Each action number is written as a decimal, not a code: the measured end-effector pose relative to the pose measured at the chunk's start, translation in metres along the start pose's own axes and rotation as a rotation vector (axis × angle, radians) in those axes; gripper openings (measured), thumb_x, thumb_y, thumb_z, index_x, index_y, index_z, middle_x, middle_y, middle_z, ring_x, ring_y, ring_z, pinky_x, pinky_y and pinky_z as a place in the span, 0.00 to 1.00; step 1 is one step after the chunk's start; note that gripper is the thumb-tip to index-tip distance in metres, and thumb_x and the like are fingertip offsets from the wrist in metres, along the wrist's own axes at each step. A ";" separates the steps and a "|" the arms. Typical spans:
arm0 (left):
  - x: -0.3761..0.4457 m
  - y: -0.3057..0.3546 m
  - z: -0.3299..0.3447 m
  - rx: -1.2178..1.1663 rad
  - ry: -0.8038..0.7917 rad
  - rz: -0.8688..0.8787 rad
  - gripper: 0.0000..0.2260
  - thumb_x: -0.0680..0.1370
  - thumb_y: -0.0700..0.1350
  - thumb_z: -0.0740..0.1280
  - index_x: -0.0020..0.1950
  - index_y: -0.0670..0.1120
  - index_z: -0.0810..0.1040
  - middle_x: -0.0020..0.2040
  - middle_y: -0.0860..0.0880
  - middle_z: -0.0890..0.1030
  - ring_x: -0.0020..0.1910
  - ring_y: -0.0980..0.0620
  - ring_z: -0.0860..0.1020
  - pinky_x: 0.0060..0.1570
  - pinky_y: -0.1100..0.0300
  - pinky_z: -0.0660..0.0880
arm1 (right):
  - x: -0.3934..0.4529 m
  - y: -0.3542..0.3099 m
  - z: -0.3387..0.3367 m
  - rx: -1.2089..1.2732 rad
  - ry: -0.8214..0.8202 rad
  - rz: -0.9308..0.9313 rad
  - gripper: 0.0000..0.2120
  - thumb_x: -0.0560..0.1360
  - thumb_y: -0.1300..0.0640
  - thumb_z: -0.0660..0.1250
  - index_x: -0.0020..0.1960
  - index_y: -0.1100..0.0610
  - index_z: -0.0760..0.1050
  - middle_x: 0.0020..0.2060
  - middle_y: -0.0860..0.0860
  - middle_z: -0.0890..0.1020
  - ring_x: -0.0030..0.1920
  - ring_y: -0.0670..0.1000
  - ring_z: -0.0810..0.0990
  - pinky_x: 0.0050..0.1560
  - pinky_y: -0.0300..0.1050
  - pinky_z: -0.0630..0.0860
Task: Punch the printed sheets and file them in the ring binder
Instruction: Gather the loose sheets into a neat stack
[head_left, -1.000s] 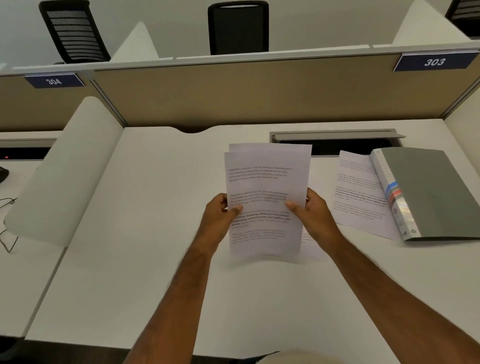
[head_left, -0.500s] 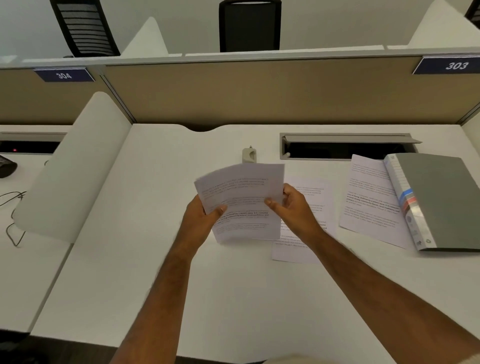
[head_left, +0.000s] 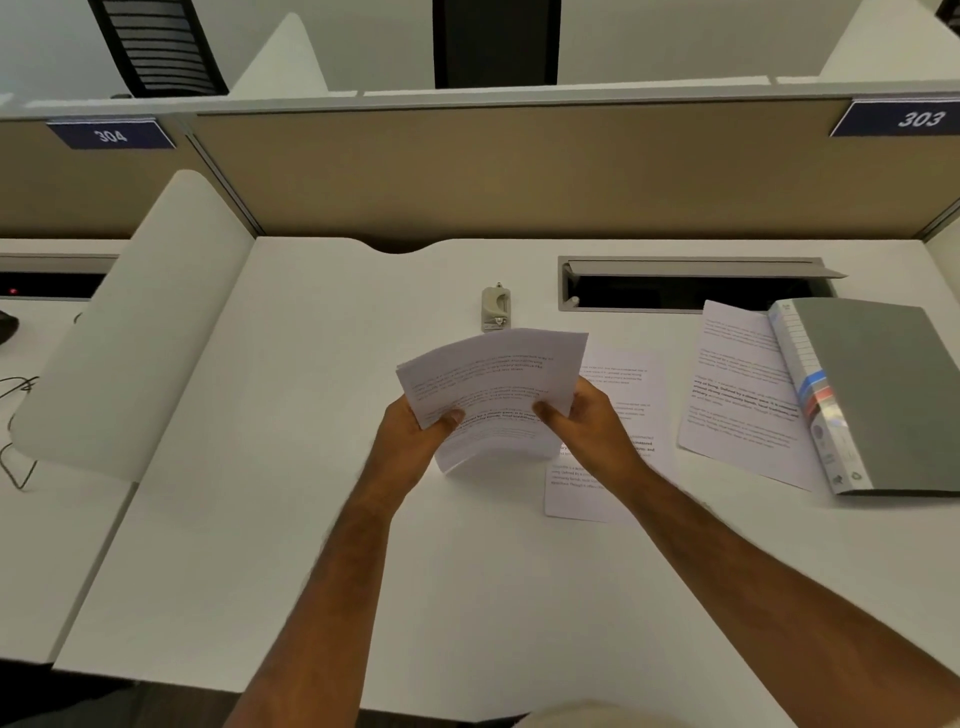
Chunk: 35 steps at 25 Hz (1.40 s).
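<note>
Gripping the bent sheets (head_left: 493, 384) between them: left hand (head_left: 415, 441) and right hand (head_left: 589, 426), thumbs on top, above the worktop (head_left: 311, 519).

**Cubicle Row, Plain Light**

A white counter (head_left: 311, 519) is sitting against a tan partition (head_left: 519, 171) bearing signs 304 (head_left: 110, 135) and 303 (head_left: 919, 118). Black chairs (head_left: 156, 47) are standing beyond; a white divider (head_left: 140, 322) is curving at left.

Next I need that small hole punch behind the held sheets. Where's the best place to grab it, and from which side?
Judging from this one view, pinch the hole punch across its two long sides, coming from above. It lies flat on the desk, long axis pointing away from the person, with free desk either side. Both hands, left hand and right hand, hold the stack of sheets, so one must let go first.
</note>
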<state>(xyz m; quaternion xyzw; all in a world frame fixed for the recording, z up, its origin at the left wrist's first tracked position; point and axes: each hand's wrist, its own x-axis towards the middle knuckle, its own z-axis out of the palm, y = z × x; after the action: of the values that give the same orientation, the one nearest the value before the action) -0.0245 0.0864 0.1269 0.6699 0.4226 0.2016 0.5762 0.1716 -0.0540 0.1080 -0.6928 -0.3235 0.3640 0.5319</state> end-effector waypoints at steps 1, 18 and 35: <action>0.000 -0.002 0.003 0.001 -0.009 -0.006 0.14 0.79 0.43 0.73 0.60 0.59 0.80 0.53 0.58 0.85 0.52 0.59 0.84 0.50 0.61 0.82 | 0.000 0.005 0.000 -0.018 -0.008 0.006 0.16 0.79 0.56 0.70 0.66 0.47 0.74 0.55 0.40 0.83 0.54 0.41 0.83 0.55 0.41 0.82; 0.020 -0.021 0.020 -0.046 -0.062 -0.084 0.16 0.78 0.46 0.75 0.64 0.50 0.79 0.56 0.54 0.86 0.51 0.54 0.86 0.48 0.57 0.84 | 0.010 0.029 -0.017 0.006 0.035 0.082 0.20 0.78 0.53 0.71 0.68 0.53 0.73 0.60 0.45 0.83 0.58 0.44 0.83 0.56 0.44 0.81; 0.011 -0.099 -0.004 0.086 -0.010 -0.255 0.18 0.79 0.45 0.73 0.67 0.52 0.75 0.58 0.53 0.83 0.53 0.52 0.84 0.48 0.59 0.83 | -0.037 0.138 -0.024 -0.853 -0.147 0.066 0.52 0.73 0.34 0.68 0.82 0.57 0.43 0.81 0.50 0.41 0.81 0.51 0.38 0.80 0.48 0.39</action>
<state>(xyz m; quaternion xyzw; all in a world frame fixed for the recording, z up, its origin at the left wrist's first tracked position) -0.0542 0.0952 0.0323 0.6359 0.5096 0.1052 0.5699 0.1812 -0.1281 -0.0159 -0.8329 -0.4595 0.2629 0.1614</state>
